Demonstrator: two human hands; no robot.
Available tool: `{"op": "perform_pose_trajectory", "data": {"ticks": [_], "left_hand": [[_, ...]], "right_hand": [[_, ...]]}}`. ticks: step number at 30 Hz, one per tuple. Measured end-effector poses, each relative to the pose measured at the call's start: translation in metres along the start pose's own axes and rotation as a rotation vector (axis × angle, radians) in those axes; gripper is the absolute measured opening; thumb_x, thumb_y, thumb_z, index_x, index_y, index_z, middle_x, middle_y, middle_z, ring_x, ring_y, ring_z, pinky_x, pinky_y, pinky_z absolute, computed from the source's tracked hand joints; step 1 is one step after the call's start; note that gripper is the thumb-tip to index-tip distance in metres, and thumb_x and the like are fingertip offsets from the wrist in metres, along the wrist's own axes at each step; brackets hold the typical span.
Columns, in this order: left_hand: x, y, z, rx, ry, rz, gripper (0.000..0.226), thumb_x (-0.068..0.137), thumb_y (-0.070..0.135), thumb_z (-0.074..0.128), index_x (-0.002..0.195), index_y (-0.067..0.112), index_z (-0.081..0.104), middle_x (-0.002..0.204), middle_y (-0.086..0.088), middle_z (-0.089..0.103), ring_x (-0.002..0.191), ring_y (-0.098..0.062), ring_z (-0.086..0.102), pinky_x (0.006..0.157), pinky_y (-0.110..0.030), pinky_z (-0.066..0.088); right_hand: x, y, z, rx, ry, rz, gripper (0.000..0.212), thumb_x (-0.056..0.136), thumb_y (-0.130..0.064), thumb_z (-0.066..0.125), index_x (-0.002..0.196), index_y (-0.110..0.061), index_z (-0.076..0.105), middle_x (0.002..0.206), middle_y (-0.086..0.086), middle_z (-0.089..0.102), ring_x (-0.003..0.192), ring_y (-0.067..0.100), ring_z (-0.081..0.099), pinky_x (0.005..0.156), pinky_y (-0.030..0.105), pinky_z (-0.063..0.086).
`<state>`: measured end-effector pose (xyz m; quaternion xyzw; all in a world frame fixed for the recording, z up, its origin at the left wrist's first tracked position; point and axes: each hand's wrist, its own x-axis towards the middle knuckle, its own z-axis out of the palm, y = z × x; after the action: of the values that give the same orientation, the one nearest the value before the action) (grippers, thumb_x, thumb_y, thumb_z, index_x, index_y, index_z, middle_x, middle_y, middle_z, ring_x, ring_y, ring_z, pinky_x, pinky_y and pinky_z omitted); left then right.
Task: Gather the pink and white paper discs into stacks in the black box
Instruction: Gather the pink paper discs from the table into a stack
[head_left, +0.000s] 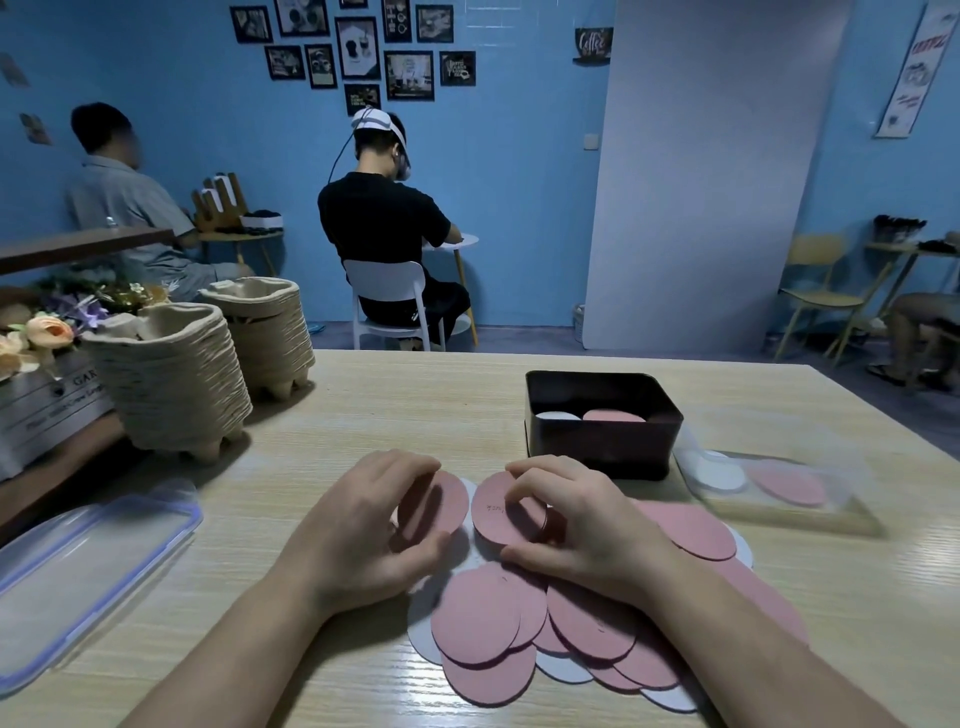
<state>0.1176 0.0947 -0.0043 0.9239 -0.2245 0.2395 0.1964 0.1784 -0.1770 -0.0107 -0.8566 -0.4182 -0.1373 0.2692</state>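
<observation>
A loose pile of pink and white paper discs (488, 629) lies on the wooden table in front of me. My left hand (363, 525) curls its fingers round a pink disc (447, 499) at the pile's far left. My right hand (576, 525) pinches another pink disc (493, 514) beside it. The black box (602, 447) stands just beyond my right hand, with a white disc (556, 415) and a pink disc (613, 415) showing inside.
A clear tray (779, 493) with a white and a pink disc lies right of the box. A clear lid (88, 566) sits at the left. Stacks of pulp cup carriers (171, 379) and a flower box (36, 364) stand at the far left. People sit beyond the table.
</observation>
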Motion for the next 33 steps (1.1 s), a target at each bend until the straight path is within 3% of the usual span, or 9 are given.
{"op": "perform_pose_trajectory", "data": {"ticks": [6, 9, 13, 18, 21, 28, 33], "left_hand": [[0.012, 0.015, 0.007, 0.038, 0.001, 0.163, 0.064, 0.086, 0.061, 0.071, 0.127, 0.015, 0.06, 0.115, 0.006, 0.065, 0.104, -0.01, 0.057, 0.088, -0.023, 0.048], [0.018, 0.016, 0.01, 0.053, -0.006, 0.209, 0.065, 0.085, 0.06, 0.073, 0.128, 0.013, 0.059, 0.113, 0.005, 0.066, 0.101, -0.011, 0.057, 0.085, -0.025, 0.05], [0.029, 0.018, 0.014, 0.045, 0.026, 0.248, 0.061, 0.084, 0.057, 0.074, 0.123, 0.013, 0.061, 0.106, 0.005, 0.065, 0.096, -0.013, 0.056, 0.083, -0.022, 0.047], [0.031, 0.012, 0.017, 0.014, 0.047, 0.233, 0.061, 0.082, 0.049, 0.077, 0.127, 0.011, 0.062, 0.132, -0.002, 0.063, 0.118, -0.018, 0.059, 0.096, -0.033, 0.051], [0.022, 0.006, 0.018, -0.024, 0.05, 0.188, 0.058, 0.085, 0.05, 0.072, 0.127, 0.013, 0.061, 0.132, 0.0, 0.062, 0.12, -0.016, 0.058, 0.095, -0.035, 0.053], [0.019, 0.008, 0.026, -0.041, 0.098, 0.186, 0.043, 0.09, 0.044, 0.067, 0.12, 0.014, 0.061, 0.128, -0.001, 0.065, 0.115, -0.017, 0.063, 0.086, -0.037, 0.057], [0.019, 0.01, 0.028, -0.028, 0.062, 0.21, 0.049, 0.09, 0.05, 0.068, 0.123, 0.016, 0.059, 0.131, 0.0, 0.064, 0.117, -0.018, 0.062, 0.087, -0.036, 0.057]], "right_hand": [[0.003, -0.005, 0.003, 0.028, 0.042, -0.06, 0.05, 0.082, -0.062, 0.07, 0.123, -0.039, 0.053, 0.137, -0.013, 0.054, 0.128, 0.004, 0.05, 0.105, 0.024, 0.044], [0.002, -0.004, 0.002, 0.016, 0.041, -0.057, 0.043, 0.085, -0.066, 0.065, 0.116, -0.036, 0.06, 0.14, -0.009, 0.054, 0.127, 0.008, 0.05, 0.104, 0.025, 0.045], [0.001, -0.004, -0.001, 0.002, 0.075, -0.048, 0.031, 0.084, -0.056, 0.071, 0.1, -0.03, 0.064, 0.139, -0.004, 0.056, 0.127, 0.01, 0.051, 0.104, 0.021, 0.043], [-0.001, -0.004, -0.005, 0.043, 0.146, -0.008, 0.025, 0.082, -0.04, 0.081, 0.092, -0.023, 0.066, 0.135, -0.001, 0.059, 0.131, 0.011, 0.052, 0.104, 0.033, 0.046], [-0.001, -0.005, -0.006, 0.06, 0.176, 0.003, 0.026, 0.081, -0.038, 0.082, 0.092, -0.021, 0.066, 0.131, 0.0, 0.061, 0.13, 0.012, 0.053, 0.102, 0.036, 0.048], [0.0, -0.004, -0.005, 0.09, 0.176, -0.007, 0.031, 0.077, -0.039, 0.084, 0.087, -0.022, 0.06, 0.131, -0.002, 0.06, 0.133, 0.008, 0.051, 0.101, 0.036, 0.049], [0.002, -0.006, -0.002, 0.086, 0.158, -0.071, 0.039, 0.078, -0.055, 0.08, 0.092, -0.023, 0.061, 0.13, -0.007, 0.059, 0.13, 0.004, 0.052, 0.103, 0.026, 0.047]]}}
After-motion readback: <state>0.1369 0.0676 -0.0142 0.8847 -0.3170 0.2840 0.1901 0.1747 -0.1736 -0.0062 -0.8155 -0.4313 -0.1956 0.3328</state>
